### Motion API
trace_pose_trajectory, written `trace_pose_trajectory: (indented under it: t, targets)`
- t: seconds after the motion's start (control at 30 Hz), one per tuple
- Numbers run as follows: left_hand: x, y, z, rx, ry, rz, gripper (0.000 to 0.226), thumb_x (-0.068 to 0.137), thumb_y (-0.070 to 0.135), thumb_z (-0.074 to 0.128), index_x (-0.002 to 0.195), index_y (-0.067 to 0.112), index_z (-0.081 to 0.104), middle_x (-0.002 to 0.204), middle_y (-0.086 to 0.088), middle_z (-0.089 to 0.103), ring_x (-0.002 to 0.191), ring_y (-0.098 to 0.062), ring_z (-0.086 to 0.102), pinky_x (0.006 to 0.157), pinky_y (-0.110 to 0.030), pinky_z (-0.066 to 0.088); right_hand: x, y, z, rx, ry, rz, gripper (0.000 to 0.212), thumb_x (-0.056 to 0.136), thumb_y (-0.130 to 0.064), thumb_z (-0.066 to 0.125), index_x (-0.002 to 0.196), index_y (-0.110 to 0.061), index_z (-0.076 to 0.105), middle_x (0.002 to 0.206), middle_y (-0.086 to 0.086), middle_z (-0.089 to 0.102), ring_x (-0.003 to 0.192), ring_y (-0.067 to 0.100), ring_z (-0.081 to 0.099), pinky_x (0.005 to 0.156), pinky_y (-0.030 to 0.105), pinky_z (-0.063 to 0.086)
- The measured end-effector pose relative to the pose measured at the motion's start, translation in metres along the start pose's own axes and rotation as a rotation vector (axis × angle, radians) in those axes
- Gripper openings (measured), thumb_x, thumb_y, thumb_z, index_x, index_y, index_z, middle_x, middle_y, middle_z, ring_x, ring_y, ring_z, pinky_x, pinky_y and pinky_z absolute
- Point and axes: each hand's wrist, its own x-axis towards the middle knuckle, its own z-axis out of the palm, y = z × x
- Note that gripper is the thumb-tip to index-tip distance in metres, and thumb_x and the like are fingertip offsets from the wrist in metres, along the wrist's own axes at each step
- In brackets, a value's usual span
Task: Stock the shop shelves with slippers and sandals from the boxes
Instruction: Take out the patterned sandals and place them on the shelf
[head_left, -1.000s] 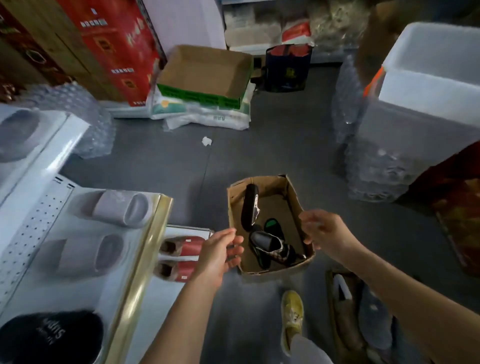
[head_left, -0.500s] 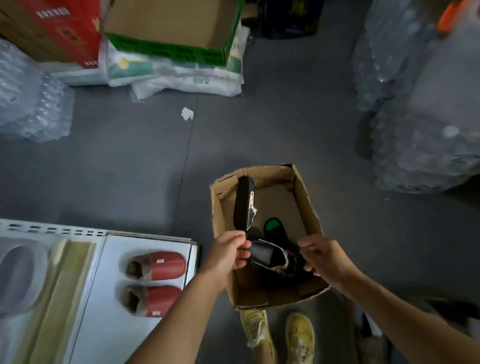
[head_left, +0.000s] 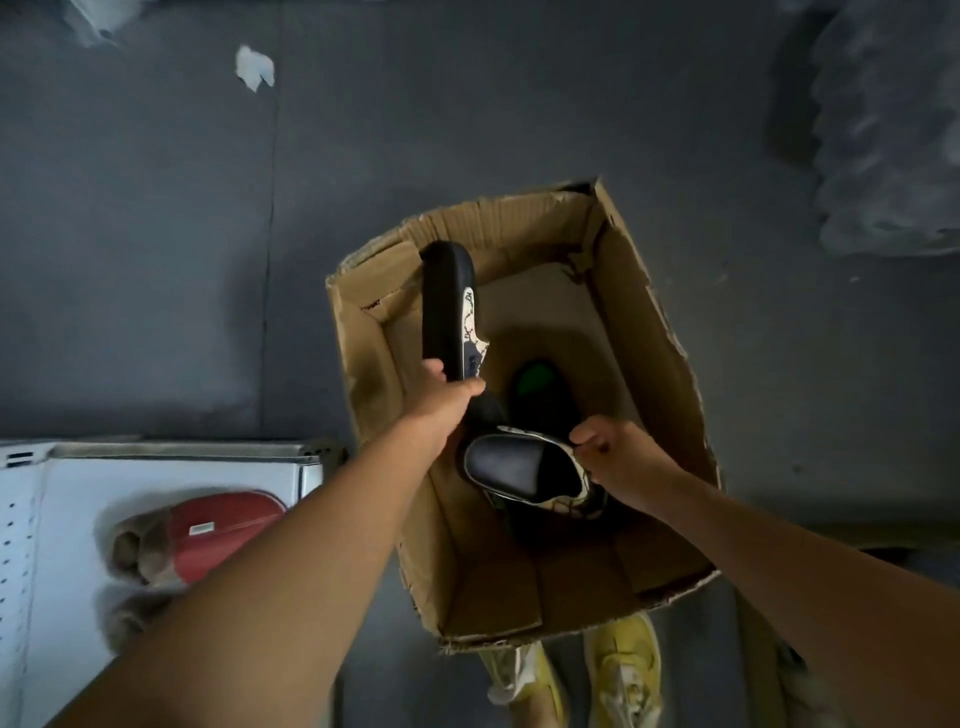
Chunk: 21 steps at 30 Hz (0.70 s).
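While red slippers (head_left: 208, 535) already sit on the white shelf (head_left: 171, 470), the left hand (head_left: 441, 410) grips one upright black slide (head_left: 447, 312) and the right hand (head_left: 613, 457) pinches another slide (head_left: 519, 467) in the cardboard box (head_left: 649, 332), where a green-soled sandal (head_left: 537, 379) is left.

Torn matt cardboard box (head_left: 644, 332)

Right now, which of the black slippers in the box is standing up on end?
The slipper gripped by the left hand, leaning against the cardboard box wall. The other slipper, pinched by the right hand, lies flat.
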Motion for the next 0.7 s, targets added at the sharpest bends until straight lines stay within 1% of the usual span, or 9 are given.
trace_pose_trajectory:
  t: [0.1,0.13,0.2,0.23,0.3,0.33,0.47,0.57,0.7]
  targets:
    - [0.031,0.003,0.011,0.029,0.106,0.063,0.076,0.085,0.029,0.074,0.144,0.007,0.031,0.132,0.000,0.048,0.119,-0.019,0.051,0.078,-0.014,0.035,0.026,0.014,0.014,-0.105,0.032,-0.005,0.029,0.096,-0.021,0.046,0.123,-0.022,0.056,0.120,0.005,0.058,0.103,0.021,0.059,0.088,0.036,0.050]
    - [0.042,0.006,0.014,0.018,0.141,0.084,0.084,0.083,0.033,0.075,0.147,0.008,0.027,0.139,-0.006,0.047,0.124,-0.020,0.049,0.080,-0.013,0.032,0.033,0.019,0.018,-0.149,0.046,0.003,0.032,0.095,-0.024,0.047,0.127,-0.022,0.052,0.126,0.006,0.053,0.108,0.023,0.056,0.091,0.037,0.049]
    - [0.064,0.013,0.019,0.026,0.204,0.136,0.105,0.073,0.047,0.080,0.150,0.007,0.022,0.149,-0.009,0.040,0.134,-0.023,0.044,0.099,-0.019,0.033,0.043,0.030,0.025,-0.231,0.053,0.045,0.042,0.095,-0.031,0.047,0.136,-0.022,0.041,0.134,0.007,0.044,0.117,0.027,0.050,0.095,0.042,0.047]
    - [0.073,0.015,0.022,0.054,0.236,0.158,0.116,0.065,0.057,0.081,0.151,0.008,0.021,0.151,-0.010,0.039,0.136,-0.026,0.043,0.108,-0.027,0.034,0.048,0.035,0.029,-0.260,0.038,0.069,0.047,0.095,-0.036,0.047,0.139,-0.022,0.036,0.135,0.007,0.041,0.119,0.029,0.049,0.095,0.044,0.047]
    - [0.086,0.015,0.027,0.139,0.274,0.182,0.128,0.052,0.072,0.077,0.151,0.011,0.022,0.149,-0.011,0.041,0.135,-0.030,0.044,0.111,-0.040,0.037,0.056,0.045,0.036,-0.307,-0.010,0.115,0.060,0.093,-0.045,0.051,0.143,-0.022,0.030,0.137,0.009,0.039,0.120,0.032,0.049,0.094,0.044,0.047]
    - [0.092,0.015,0.030,0.187,0.280,0.183,0.125,0.055,0.072,0.075,0.150,0.011,0.022,0.148,-0.011,0.041,0.135,-0.030,0.043,0.111,-0.040,0.037,0.060,0.050,0.040,-0.324,-0.029,0.132,0.064,0.091,-0.048,0.053,0.144,-0.022,0.028,0.138,0.009,0.038,0.119,0.033,0.050,0.093,0.044,0.047]
    - [0.114,0.015,0.030,0.459,0.320,0.248,0.086,0.083,0.058,0.064,0.145,0.009,0.031,0.145,-0.014,0.046,0.130,-0.034,0.047,0.104,-0.038,0.038,0.073,0.060,0.056,-0.358,-0.058,0.119,0.068,0.091,-0.049,0.054,0.146,-0.022,0.025,0.139,0.011,0.036,0.118,0.035,0.051,0.094,0.045,0.047]
    - [0.124,0.007,0.025,0.511,0.299,0.309,0.073,0.086,0.052,0.061,0.138,0.006,0.039,0.138,-0.015,0.053,0.124,-0.035,0.053,0.102,-0.038,0.043,0.078,0.063,0.067,-0.399,-0.030,0.110,0.059,0.094,-0.038,0.052,0.145,-0.020,0.028,0.139,0.013,0.036,0.116,0.037,0.052,0.093,0.045,0.048]
    - [0.116,0.006,0.023,0.613,0.385,0.388,0.055,0.090,0.038,0.057,0.131,0.005,0.040,0.132,-0.019,0.056,0.119,-0.041,0.055,0.096,-0.041,0.044,0.082,0.064,0.073,-0.451,0.011,0.139,0.050,0.093,-0.016,0.051,0.140,-0.016,0.034,0.136,0.015,0.037,0.116,0.041,0.052,0.092,0.046,0.046]
